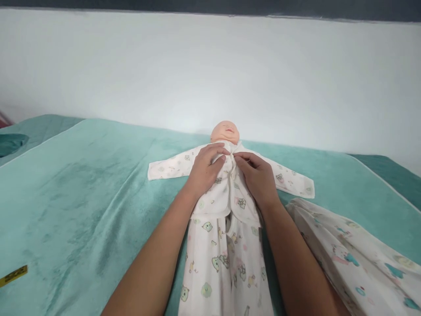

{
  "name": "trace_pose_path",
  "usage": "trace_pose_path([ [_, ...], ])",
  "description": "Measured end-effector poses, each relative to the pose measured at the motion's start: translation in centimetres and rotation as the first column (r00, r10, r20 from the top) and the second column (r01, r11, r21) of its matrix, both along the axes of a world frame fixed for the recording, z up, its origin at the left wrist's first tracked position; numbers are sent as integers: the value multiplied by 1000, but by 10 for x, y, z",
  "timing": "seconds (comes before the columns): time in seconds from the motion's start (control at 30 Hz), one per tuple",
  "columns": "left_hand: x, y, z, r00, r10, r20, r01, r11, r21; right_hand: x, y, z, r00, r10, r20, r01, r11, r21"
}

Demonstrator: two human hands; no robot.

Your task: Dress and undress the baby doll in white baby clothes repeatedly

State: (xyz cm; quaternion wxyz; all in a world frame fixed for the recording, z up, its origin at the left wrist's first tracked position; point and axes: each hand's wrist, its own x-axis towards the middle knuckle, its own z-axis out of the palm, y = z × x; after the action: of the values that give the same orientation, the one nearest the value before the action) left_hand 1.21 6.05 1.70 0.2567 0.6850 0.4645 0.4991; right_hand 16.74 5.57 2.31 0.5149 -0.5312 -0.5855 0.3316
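A baby doll (pixel 225 131) lies on its back, its head towards the wall. It wears a white baby jacket (pixel 210 199) printed with small animals, the sleeves spread out to both sides. Matching trousers (pixel 207 263) cover the lower body. My left hand (pixel 208 166) rests on the upper chest, thumb and fingers closed on the jacket's front edge just below the neck. Facing it, my right hand (pixel 258 173) pinches the other front edge at the same spot. My fingers hide the fastening there. Lower down, the two front edges part slightly.
A teal blanket (pixel 82 197) covers the bed, with a crease running left of the doll. To the right lies a white printed cloth (pixel 355 254), partly under my right forearm. A yellow and black strip (pixel 13 276) is at the left edge. Behind stands a white wall (pixel 210 66).
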Motion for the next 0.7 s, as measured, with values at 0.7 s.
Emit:
trace_pose_path([
  [0.7, 5, -4, 8, 999, 29, 16, -27, 997, -74, 6, 8, 2, 996, 84, -23, -86, 991, -100],
])
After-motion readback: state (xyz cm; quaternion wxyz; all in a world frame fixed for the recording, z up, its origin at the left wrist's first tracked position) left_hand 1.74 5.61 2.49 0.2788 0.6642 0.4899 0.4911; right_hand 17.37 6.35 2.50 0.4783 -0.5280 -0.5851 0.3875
